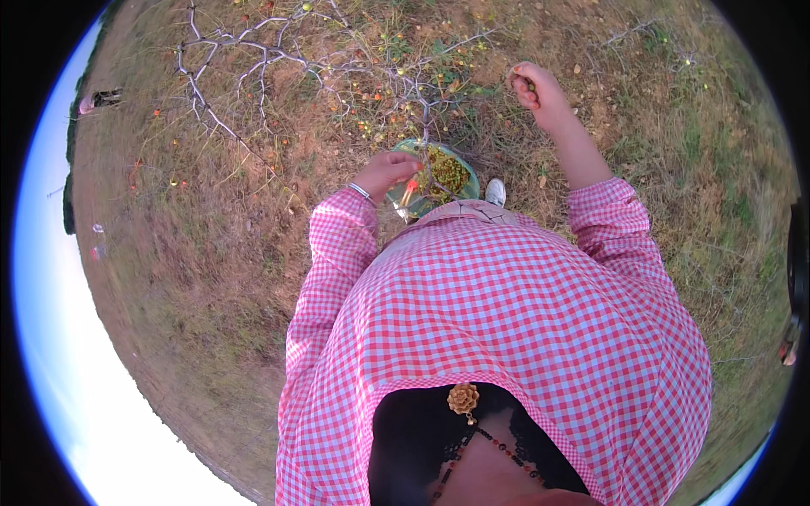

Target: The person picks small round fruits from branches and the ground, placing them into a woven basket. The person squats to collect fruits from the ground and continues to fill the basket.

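Note:
A green plastic bucket (471,190) stands on the ground close in front of me. Many small round green and brownish fruits (448,169) lie in it. My left hand (387,172) is over the bucket's left rim, thumb and fingers pinched together; whether anything is between them I cannot make out. A small orange-red piece (411,186) shows just below its fingertips. Out to the right, my right hand (536,95) is raised with curled fingers around a few small fruits. Thin branches of a thorny bush (425,114) reach down over the bucket between my hands.
Bare grey branches (272,49) spread at the upper left, with small yellow, green and orange fruits among the twigs. Dry grass and soil (253,253) surround me. A white shoe (495,191) is beside the bucket. Another person (101,100) is far off at the left.

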`<state>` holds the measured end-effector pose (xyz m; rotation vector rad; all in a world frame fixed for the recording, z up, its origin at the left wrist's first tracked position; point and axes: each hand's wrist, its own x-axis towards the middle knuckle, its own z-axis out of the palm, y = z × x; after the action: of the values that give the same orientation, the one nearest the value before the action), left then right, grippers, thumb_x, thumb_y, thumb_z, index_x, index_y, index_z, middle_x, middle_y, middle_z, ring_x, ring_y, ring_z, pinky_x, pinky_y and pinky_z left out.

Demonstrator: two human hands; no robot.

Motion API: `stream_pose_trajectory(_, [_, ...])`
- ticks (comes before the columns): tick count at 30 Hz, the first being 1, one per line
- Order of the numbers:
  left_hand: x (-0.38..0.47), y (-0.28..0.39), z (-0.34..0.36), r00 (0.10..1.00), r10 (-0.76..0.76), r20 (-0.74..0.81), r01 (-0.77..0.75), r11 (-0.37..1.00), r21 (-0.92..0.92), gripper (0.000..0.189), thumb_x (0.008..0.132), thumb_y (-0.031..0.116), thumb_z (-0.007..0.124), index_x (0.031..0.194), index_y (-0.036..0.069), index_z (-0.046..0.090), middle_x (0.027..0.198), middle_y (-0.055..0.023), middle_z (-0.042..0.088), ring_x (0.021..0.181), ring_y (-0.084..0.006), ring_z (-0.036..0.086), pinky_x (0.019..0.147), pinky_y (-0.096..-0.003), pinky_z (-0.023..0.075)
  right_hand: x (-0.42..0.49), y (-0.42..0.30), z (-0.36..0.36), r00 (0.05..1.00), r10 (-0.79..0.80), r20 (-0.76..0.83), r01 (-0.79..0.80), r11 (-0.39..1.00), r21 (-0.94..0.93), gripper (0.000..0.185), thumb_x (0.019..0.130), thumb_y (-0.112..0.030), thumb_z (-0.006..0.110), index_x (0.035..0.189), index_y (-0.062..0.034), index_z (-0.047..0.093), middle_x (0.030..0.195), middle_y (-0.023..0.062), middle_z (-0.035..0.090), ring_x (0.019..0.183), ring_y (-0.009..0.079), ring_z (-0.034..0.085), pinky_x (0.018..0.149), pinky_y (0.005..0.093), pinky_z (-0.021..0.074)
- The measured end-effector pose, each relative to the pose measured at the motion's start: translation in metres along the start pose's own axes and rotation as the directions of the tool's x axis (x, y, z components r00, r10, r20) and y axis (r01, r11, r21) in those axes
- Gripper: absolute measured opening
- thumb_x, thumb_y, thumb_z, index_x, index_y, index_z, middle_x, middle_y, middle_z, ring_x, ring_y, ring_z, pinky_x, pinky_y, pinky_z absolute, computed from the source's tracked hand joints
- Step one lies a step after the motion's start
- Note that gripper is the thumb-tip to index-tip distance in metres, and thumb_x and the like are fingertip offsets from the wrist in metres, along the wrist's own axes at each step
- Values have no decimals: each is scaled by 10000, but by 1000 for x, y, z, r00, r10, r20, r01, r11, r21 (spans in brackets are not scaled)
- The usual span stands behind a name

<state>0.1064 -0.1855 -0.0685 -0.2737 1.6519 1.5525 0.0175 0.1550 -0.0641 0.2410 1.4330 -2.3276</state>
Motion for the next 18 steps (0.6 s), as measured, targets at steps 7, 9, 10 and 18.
stream_pose_trajectory(7, [7, -4, -1, 999, 36, 11, -35, 999, -11, 271, 798, 199, 661, 972, -8, 635, 696, 17, 553, 606, -64, 449, 558, -210, 344, -5, -22, 33, 994, -104, -42, 83, 933, -350, 175, 847, -169, 527, 908, -52, 643, 783, 1, 499, 595, 85, 431, 449, 224, 351])
stream_pose_trajectory(9, [8, -5, 1, 999, 30, 13, -30, 999, -15, 273, 799, 197, 660, 972, -12, 634, 688, 16, 548, 596, -65, 443, 555, -211, 342, 0, -21, 41, 951, -303, 60, 206, 479, -853, 158, 830, -179, 553, 877, -71, 659, 815, 36, 530, 651, 125, 507, 491, 258, 416])
stream_pose_trajectory(10, [8, -4, 1, 1000, 28, 12, -28, 999, -15, 274, 799, 196, 659, 973, -14, 634, 685, 16, 546, 591, -66, 440, 553, -212, 341, 4, -18, 46, 896, -377, 234, 286, 87, -954, 144, 814, -182, 575, 855, -76, 664, 816, 57, 544, 683, 155, 544, 522, 283, 450])
stream_pose_trajectory(18, [8, -5, 1, 999, 49, -3, -49, 999, 22, 241, 804, 198, 646, 916, -15, 626, 637, 27, 496, 562, -65, 410, 519, -221, 309, 33, 0, 54, 879, -40, 475, 370, -570, -734, 97, 660, -36, 625, 754, -43, 647, 878, 109, 597, 830, 272, 615, 687, 371, 515])
